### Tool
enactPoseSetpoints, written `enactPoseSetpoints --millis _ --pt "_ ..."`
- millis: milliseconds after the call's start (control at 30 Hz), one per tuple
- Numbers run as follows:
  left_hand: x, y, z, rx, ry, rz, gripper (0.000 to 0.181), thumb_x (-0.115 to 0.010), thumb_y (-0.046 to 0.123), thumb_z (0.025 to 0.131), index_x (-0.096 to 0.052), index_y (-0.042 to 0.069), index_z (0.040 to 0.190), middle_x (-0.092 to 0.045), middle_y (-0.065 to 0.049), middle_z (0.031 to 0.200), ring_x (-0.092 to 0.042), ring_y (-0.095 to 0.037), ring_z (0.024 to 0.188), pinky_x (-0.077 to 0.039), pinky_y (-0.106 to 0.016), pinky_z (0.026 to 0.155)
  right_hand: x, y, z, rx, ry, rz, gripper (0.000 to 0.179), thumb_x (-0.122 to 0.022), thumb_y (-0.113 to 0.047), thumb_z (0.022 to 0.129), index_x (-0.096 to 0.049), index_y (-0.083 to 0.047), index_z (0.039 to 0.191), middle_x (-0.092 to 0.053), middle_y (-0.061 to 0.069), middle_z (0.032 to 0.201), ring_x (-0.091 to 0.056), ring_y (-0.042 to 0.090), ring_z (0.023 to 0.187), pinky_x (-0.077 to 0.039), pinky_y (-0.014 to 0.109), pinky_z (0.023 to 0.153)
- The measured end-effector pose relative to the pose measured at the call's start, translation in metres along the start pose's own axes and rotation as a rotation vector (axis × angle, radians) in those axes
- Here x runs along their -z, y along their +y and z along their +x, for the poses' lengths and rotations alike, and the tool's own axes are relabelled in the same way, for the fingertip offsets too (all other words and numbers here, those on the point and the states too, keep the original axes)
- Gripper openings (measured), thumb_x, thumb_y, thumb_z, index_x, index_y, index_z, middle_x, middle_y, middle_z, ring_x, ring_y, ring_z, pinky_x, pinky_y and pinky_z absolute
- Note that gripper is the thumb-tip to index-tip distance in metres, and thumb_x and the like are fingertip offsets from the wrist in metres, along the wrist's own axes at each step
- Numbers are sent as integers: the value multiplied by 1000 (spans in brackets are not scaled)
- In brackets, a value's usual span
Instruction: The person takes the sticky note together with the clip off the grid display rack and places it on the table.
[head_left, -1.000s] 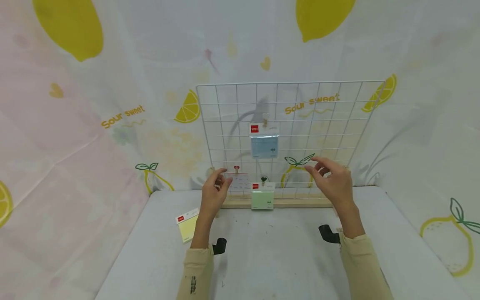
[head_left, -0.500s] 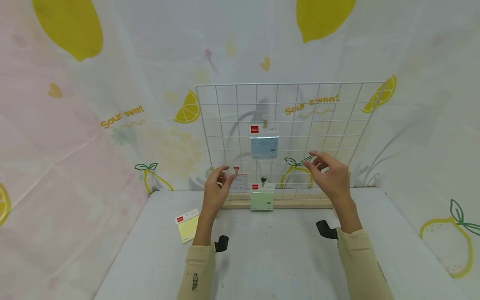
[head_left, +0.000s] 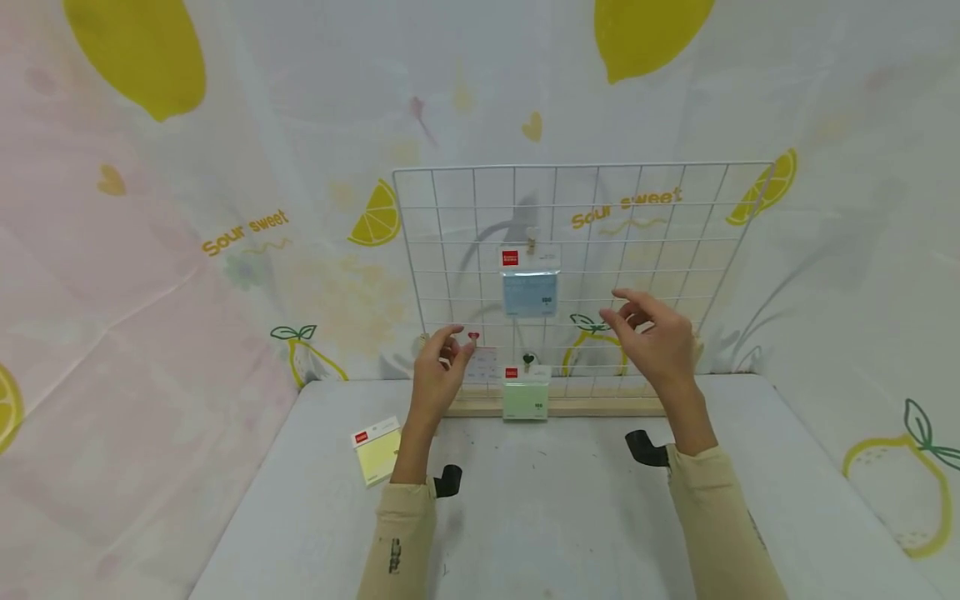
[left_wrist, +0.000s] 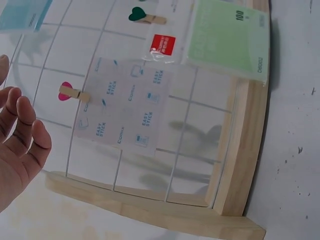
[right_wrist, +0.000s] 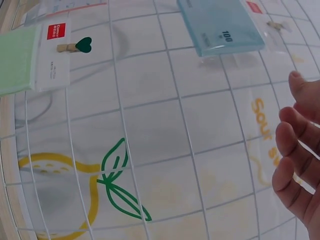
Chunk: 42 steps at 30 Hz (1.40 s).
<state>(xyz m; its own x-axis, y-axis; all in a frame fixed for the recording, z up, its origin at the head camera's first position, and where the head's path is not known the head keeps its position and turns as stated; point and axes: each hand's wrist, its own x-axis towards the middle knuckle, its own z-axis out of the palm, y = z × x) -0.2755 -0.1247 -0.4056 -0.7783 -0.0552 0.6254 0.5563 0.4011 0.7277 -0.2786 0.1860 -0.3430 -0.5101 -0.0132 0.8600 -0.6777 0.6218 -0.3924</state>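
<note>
In the head view, my left hand (head_left: 439,375) hovers before the lower left of a white wire grid (head_left: 617,271), fingers loosely bent and holding nothing. Nearest to it, a pale printed sheet (left_wrist: 122,105) hangs from a wooden clothespin with a pink-red heart (left_wrist: 66,92). My right hand (head_left: 662,343), also holding nothing, hovers before the grid's right part, thumb and forefinger apart. Between the hands, a blue sticky note pack (head_left: 530,293) hangs from a clothespin with a whitish heart. A green sticky note pack (head_left: 526,400) hangs lower, from a clothespin with a dark green heart (right_wrist: 84,45).
A yellow sticky note pack (head_left: 377,454) lies on the white table (head_left: 540,517), left of my left forearm and partly behind it. The grid stands upright in a wooden base (head_left: 592,407) near the table's back edge. A lemon-print cloth (head_left: 300,125) forms the backdrop.
Both hands have risen slightly and drawn closer together, the left moving right and the right moving left. The packs and the sheet have stayed where they were.
</note>
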Motion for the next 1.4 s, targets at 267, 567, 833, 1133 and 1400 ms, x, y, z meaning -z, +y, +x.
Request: enactPoseSetpoints --millis 267,567,833,1133,1400 --pt "-4 -2 5 -19 -8 -14 33 -69 13 94 -61 0 123 -55 -8 85 -54 -20 77 -42 -24 62 -5 -4 8 -8 -10 -24 33 -84 -14 80 -73 -4 110 -67 7 73 -63 20 61 -39 13 58" --pt "-9 -6 8 -37 -5 0 31 -69 12 94 -62 -1 122 -56 -7 84 -53 -18 73 -42 -25 60 -10 -9 18 -6 -10 -43 32 -83 -15 81 -73 -4 109 -66 8 73 -62 21 61 -36 18 56" --pt "-13 -3 14 -29 -24 -1 32 -69 15 95 -62 2 123 -58 -6 87 -55 -17 75 -44 -26 62 -18 -4 26 53 -7 7 32 -84 -12 80 -73 -4 109 -68 6 74 -61 19 63 -35 15 51" --pt "-18 5 18 -18 -50 8 35 -68 19 95 -60 4 126 -56 -3 88 -56 -16 80 -45 -26 65 -23 -10 34 57 -12 8 33 -83 -15 81 -73 -5 111 -68 6 75 -61 19 64 -35 19 52" --pt "-25 11 25 -57 -42 -13 32 -68 17 95 -61 4 123 -55 -4 86 -56 -16 79 -46 -25 64 -26 -15 44 77 -7 16 32 -83 -16 82 -73 -5 110 -67 7 74 -61 20 63 -35 21 53"
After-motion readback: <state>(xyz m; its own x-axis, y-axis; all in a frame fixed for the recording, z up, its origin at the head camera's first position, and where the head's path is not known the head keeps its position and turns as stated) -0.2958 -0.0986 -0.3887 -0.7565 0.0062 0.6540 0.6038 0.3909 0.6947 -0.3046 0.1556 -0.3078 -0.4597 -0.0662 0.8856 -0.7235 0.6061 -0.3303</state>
